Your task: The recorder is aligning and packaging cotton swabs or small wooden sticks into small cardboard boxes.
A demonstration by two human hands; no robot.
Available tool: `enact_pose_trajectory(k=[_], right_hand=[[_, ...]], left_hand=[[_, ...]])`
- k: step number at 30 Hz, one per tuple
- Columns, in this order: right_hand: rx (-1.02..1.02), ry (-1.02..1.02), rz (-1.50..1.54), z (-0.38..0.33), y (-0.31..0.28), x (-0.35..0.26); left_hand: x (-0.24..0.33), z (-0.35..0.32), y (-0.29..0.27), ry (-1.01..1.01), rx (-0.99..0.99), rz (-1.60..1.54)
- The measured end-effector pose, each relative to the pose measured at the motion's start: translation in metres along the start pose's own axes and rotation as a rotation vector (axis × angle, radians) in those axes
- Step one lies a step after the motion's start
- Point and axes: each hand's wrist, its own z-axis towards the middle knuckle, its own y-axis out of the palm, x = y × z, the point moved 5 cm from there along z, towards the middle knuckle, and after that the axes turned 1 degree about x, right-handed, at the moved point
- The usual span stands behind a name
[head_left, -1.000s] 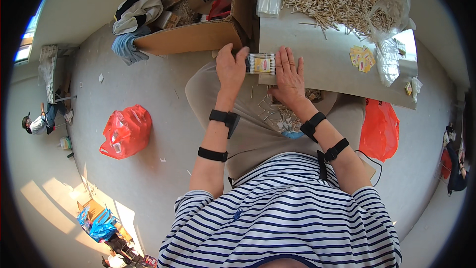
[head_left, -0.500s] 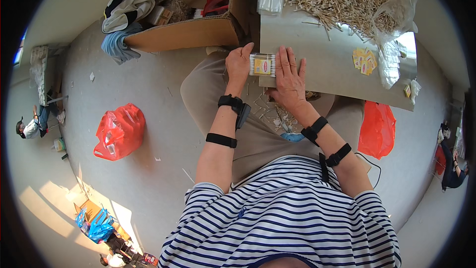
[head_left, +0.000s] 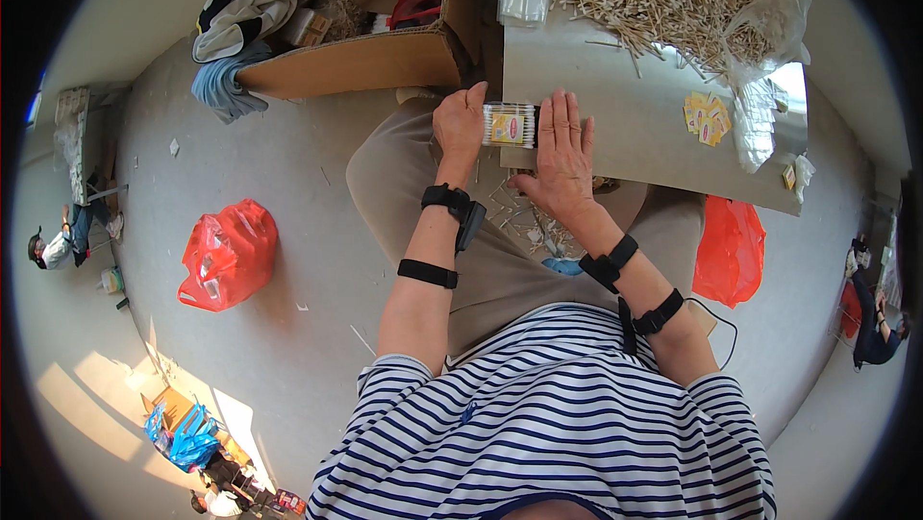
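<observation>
Swab pack (head_left: 508,126), label upward, at the near left corner of the worktop (head_left: 630,131); left hand (head_left: 459,126) partly curled at its left end, cannot tell whether gripping; right hand (head_left: 563,155) open, fingers straight, just beside its right end, holding nothing; beyond, loose swabs (head_left: 663,1) heaped; farther right, yellow cards (head_left: 707,118) spread.
</observation>
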Motion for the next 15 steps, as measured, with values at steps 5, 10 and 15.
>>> enact_pose_trajectory(k=[5,10,15], right_hand=[[-0.021,-0.028,-0.027,0.013,0.008,-0.01],[0.022,-0.053,-0.031,0.011,0.021,-0.004],[0.03,-0.036,-0.058,0.011,0.017,-0.004]], left_hand=[[0.003,0.0,0.002,-0.027,-0.001,-0.036],[-0.012,0.008,-0.001,-0.245,-0.212,-0.433],[0.006,0.006,-0.023,-0.242,-0.559,-0.618]])
